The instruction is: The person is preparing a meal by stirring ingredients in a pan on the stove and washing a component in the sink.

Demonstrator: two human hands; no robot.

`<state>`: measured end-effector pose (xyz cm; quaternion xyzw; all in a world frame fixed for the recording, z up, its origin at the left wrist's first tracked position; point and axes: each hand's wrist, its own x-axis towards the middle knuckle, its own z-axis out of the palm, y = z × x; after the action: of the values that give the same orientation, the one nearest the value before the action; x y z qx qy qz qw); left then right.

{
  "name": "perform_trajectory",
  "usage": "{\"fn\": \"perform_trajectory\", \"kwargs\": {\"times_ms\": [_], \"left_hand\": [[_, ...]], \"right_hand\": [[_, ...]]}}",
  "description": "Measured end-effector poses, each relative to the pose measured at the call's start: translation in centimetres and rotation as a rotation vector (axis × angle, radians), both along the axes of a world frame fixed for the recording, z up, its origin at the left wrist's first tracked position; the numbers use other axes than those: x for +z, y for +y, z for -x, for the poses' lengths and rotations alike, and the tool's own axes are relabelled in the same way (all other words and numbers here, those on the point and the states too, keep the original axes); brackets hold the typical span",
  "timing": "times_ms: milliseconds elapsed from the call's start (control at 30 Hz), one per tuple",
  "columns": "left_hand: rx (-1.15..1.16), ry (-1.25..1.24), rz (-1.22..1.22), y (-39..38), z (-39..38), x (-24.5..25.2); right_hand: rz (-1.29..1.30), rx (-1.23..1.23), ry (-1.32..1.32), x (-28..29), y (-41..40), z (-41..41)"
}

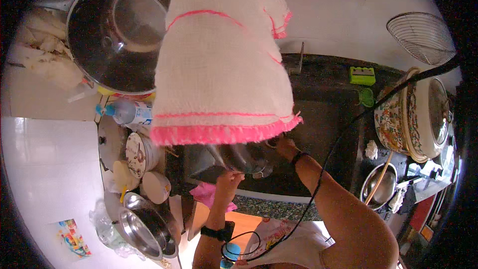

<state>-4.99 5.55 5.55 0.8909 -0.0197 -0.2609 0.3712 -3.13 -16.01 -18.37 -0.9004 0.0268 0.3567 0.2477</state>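
Note:
A shiny metal vessel (239,157), likely a pot, sits tilted in the dark sink (321,127). My left hand (229,180) pinches its near rim, fingers closed. At its right side is my right hand (286,147), fingers curled close to a small loop-like edge. Shadow and cloth partly cover those fingertips, so their grip is unclear. A white cloth with pink trim (224,71) hangs in front of the camera and hides the vessel's far part. Below my left hand, a pink cloth (209,194) lies over the counter edge.
A large metal stockpot (112,37), a bottle (130,111), stacked bowls (138,155) and metal basins (143,228) stand left. To the right are a patterned pot (396,116), a metal bowl (379,186) and a wire strainer (422,37). A black cable (325,164) crosses my right arm.

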Motion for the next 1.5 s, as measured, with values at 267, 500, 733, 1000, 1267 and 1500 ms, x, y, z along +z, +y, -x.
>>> {"fn": "perform_trajectory", "kwargs": {"times_ms": [267,500,733,1000,1267,1500], "left_hand": [[0.228,0.113,0.187,1.1,2.1,-1.0],[0.245,0.107,0.171,2.6,4.0,-0.9],[0.322,0.1,0.244,4.6,7.6,0.9],[0.391,-0.237,0.232,8.9,16.2,5.2],[0.481,-0.52,0.037,19.9,37.0,3.1],[1.101,-0.426,0.239,24.1,57.5,4.6]], "right_hand": [[-0.019,-0.033,0.035,-1.3,-0.8,-0.4],[-0.002,-0.059,0.043,-1.9,-0.5,-0.4],[0.024,-0.194,-0.103,-1.0,-1.4,-1.3],[-0.167,-0.227,-0.379,10.6,-3.4,-1.3],[-0.828,-0.492,-0.183,19.8,3.4,3.9],[-0.511,-0.156,-0.211,24.0,14.2,17.7]]}}
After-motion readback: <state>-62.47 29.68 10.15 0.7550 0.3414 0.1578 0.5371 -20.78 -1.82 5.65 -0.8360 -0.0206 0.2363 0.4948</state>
